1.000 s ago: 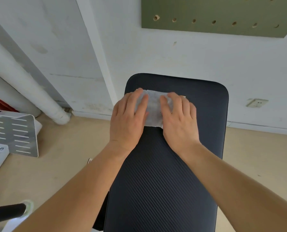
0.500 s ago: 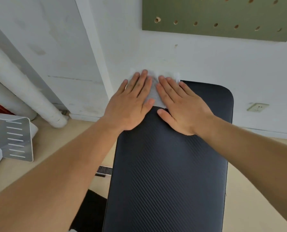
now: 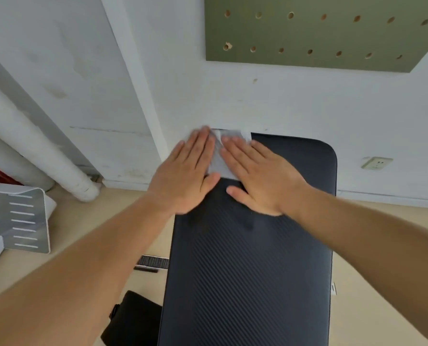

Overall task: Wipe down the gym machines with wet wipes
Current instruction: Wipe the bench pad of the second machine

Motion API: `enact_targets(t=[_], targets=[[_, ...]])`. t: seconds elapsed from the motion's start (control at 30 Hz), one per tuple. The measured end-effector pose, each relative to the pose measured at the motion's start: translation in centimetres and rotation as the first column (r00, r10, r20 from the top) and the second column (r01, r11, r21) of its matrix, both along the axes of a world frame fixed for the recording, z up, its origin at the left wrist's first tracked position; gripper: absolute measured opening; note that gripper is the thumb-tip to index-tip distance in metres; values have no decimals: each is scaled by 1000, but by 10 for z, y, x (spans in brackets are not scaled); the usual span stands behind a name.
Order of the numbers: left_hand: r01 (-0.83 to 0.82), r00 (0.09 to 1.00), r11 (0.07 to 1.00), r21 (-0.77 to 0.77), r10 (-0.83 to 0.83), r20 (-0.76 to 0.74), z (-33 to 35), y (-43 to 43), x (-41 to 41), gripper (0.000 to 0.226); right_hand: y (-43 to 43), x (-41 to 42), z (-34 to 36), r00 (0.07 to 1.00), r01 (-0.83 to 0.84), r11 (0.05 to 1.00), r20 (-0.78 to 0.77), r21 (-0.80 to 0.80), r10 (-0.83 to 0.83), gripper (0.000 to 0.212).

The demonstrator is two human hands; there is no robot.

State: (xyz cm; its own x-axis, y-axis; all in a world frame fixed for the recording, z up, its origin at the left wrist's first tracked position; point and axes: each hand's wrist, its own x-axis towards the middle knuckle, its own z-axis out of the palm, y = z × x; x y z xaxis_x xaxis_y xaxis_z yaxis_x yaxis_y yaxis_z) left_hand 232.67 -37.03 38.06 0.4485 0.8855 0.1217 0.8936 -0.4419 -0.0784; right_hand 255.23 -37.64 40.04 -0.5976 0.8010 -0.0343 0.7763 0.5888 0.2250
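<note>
Both hands are lying flat with straight fingers on the wet wipe (image 3: 219, 159), gripping nothing. The left hand (image 3: 185, 176), slightly blurred, is covering the wipe's left part and the right hand (image 3: 260, 181) its right part, so only a strip between them and a far corner are showing. The wipe is sitting at the far left corner of the black bench pad (image 3: 252, 270), hiding that corner. The pad's near end is running out of view.

Two hands (left hand (image 3: 185, 176), right hand (image 3: 257, 181)), one wipe (image 3: 219, 158), one bench pad (image 3: 245, 270), one pegboard (image 3: 320, 36).
</note>
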Motion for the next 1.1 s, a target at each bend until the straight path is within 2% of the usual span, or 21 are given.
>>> enact_targets(t=[0.13, 0.27, 0.33, 0.4, 0.57, 0.67, 0.77, 0.87, 0.97, 1.1], targets=[[82, 996, 997, 17, -81, -32, -7, -11, -9, 78, -20, -3, -14, 999, 12, 1000, -38, -2, -12, 84], [224, 968, 972, -64, -230, -102, -34, -92, -27, 79, -90, 9, -47, 992, -125, 987, -36, -98, 122, 86], [274, 954, 959, -71, -281, -105, -38, -99, -26, 79, -94, 20, -49, 984, -176, 978, -22, -112, 174, 84], [266, 958, 964, -30, -267, -102, -30, -74, -15, 78, -72, 30, -36, 993, -121, 991, -15, -62, 121, 82], [148, 986, 989, 22, -146, -87, 3, 9, 44, 83, -17, 66, -2, 989, 150, 988, -7, 22, -150, 84], [218, 967, 976, -11, -217, -130, 4, -5, 61, 86, -44, 80, -15, 980, 194, 981, -50, 13, -193, 87], [344, 922, 934, -99, -356, -154, -17, -72, 53, 90, -110, 84, -47, 987, 138, 990, -76, -38, -141, 91], [410, 886, 898, -162, -434, -161, -33, -116, 39, 88, -154, 89, -65, 996, 7, 997, -84, -83, -14, 89], [372, 907, 923, -97, -383, -172, -19, -77, 55, 85, -120, 109, -55, 1000, -3, 999, -24, -40, 2, 83], [234, 957, 971, -44, -238, -164, 20, -2, 113, 84, -50, 130, -21, 974, 224, 974, -29, 38, -223, 83]])
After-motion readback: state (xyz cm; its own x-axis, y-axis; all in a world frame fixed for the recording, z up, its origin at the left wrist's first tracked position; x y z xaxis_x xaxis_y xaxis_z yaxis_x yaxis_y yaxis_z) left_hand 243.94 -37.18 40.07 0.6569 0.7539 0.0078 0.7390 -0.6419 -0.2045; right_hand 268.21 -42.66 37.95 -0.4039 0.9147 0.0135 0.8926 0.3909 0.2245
